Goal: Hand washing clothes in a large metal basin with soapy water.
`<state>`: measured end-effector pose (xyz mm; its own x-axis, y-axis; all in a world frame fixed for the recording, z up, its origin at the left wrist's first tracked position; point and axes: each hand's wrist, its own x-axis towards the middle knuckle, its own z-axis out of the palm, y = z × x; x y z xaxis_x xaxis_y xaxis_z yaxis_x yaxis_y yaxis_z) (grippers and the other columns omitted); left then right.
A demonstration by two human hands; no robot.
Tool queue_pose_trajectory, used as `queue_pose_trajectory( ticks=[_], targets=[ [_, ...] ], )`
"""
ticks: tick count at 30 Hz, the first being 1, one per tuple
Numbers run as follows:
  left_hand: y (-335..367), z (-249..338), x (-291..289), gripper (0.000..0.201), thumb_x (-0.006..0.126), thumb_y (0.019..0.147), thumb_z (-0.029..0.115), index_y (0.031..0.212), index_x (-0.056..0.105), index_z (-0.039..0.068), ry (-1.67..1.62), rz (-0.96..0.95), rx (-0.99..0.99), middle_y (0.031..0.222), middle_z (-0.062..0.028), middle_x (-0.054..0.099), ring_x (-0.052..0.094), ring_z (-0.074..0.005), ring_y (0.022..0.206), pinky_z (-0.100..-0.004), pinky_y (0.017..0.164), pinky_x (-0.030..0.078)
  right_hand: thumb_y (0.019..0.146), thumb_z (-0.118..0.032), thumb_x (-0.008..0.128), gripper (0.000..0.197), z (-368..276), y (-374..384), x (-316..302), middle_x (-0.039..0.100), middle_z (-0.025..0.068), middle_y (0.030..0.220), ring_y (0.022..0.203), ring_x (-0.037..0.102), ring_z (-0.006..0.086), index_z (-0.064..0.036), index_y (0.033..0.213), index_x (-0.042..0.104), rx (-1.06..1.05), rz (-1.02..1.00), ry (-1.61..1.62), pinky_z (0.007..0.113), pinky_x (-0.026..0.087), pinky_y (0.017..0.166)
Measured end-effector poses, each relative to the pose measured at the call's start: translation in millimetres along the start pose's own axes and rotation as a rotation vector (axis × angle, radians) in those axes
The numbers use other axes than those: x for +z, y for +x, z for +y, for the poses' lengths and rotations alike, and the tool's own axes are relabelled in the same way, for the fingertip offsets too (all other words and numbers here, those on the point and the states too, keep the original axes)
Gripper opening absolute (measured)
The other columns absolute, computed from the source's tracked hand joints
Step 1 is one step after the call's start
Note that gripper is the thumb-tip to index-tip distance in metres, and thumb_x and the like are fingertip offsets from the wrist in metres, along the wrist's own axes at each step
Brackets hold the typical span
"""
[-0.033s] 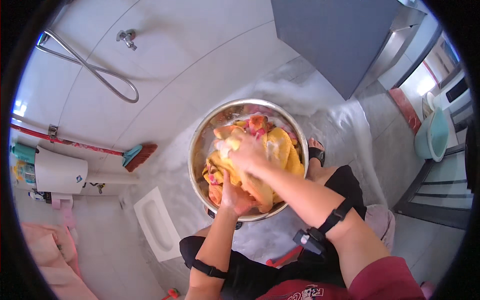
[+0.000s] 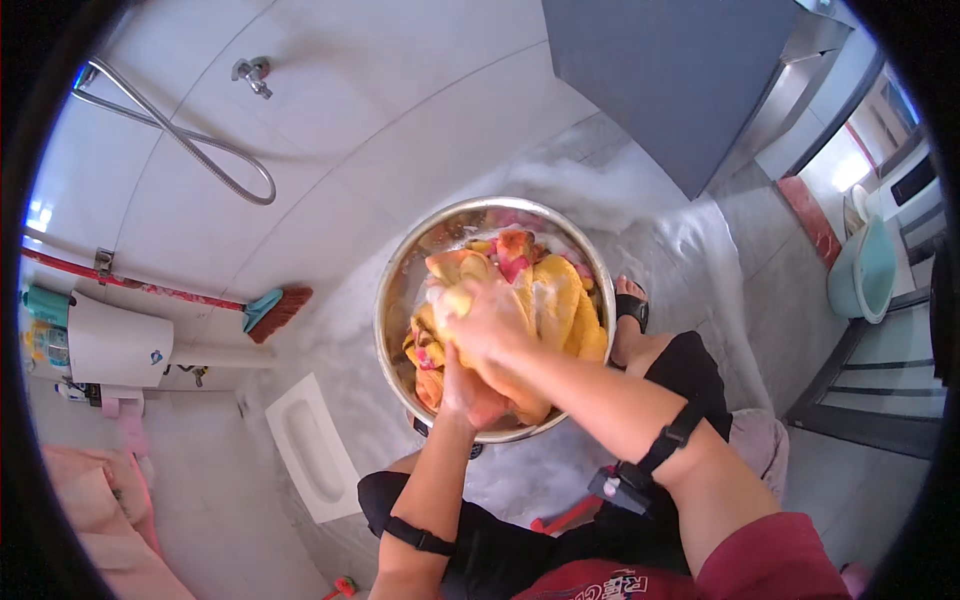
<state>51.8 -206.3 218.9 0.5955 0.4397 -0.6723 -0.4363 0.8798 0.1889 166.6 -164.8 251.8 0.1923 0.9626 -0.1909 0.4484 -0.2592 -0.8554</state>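
Note:
A round metal basin (image 2: 392, 368) between my feet holds wet, soapy cloth. Most of it is a yellow cloth (image 2: 562, 298), patterned with pink, orange and brown in places. My left hand (image 2: 472, 392) grips a bunched part of this cloth at the near side of the basin, its fingers mostly hidden under the folds. Above it, my right hand (image 2: 492, 322) is closed around a small pale-yellow lump that looks like a bar of soap (image 2: 458, 301), pressed on the cloth. White suds lie around the cloth.
Foam and water spread over the grey floor. A white squat toilet (image 2: 308, 445) is at left, below a red-handled broom (image 2: 272, 312). A tap (image 2: 252, 76) and shower hose (image 2: 225, 170) are on the wall. A grey door (image 2: 670, 90) and a pale green tub (image 2: 862, 272) stand right.
My right hand has slid slightly toward me and to the left over the cloth, with the pale-yellow lump. My left hand stays almost in place.

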Motion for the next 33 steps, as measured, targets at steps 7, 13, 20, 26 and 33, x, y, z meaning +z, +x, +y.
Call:
queue_pose_trajectory(
  ticks=[7,13,20,26,33],
  targets=[
    [-8,40,15,0.066,0.036,0.098,0.058,0.14,0.048,0.008,0.018,0.034,0.421,0.137,-0.0161,0.056,0.052,-0.0373,0.127,-0.0558,0.107,0.041,0.085,-0.045,0.069,0.042,-13,-73,29,0.068,0.0217,0.087,0.086,0.067,0.0424,-0.006,0.1,0.062,-0.256,-0.075,0.083,0.051,0.053,0.076],
    [39,21,-3,0.051,0.041,0.099,0.038,0.134,0.053,0.004,-0.021,0.215,0.529,0.128,-0.0172,0.062,0.059,-0.0342,0.119,-0.0483,0.105,0.046,0.086,-0.044,0.067,0.038,20,-8,10,0.069,0.0232,0.089,0.083,0.069,0.0392,-0.0055,0.089,0.066,0.056,0.067,0.116,0.051,0.053,0.074],
    [33,53,-68,0.043,0.037,0.101,0.029,0.132,0.053,0.005,0.028,0.091,0.523,0.123,-0.0157,0.064,0.061,-0.0344,0.114,-0.0463,0.101,0.049,0.086,-0.06,0.055,0.06,15,-44,33,0.068,0.0247,0.108,0.103,0.065,0.0385,-0.0045,0.107,0.067,-0.086,-0.144,0.02,0.049,0.051,0.088],
    [-15,41,11,0.057,0.045,0.092,0.032,0.141,0.047,0.003,-0.048,0.118,0.543,0.14,-0.0206,0.053,0.052,-0.0391,0.129,-0.0511,0.11,0.041,0.087,-0.068,0.051,0.073,46,2,47,0.062,0.0215,0.126,0.121,0.057,0.04,-0.0069,0.127,0.058,0.389,0.077,0.295,0.047,0.051,0.093],
    [-42,41,63,0.061,0.051,0.088,0.036,0.138,0.05,0.002,0.05,-0.105,0.766,0.135,-0.0199,0.057,0.055,-0.0375,0.125,-0.0503,0.107,0.045,0.097,-0.05,0.052,0.052,27,15,11,0.064,0.0115,0.12,0.104,0.066,0.0212,-0.0065,0.125,0.058,0.376,-0.478,1.58,0.04,0.058,0.084]
  ],
)
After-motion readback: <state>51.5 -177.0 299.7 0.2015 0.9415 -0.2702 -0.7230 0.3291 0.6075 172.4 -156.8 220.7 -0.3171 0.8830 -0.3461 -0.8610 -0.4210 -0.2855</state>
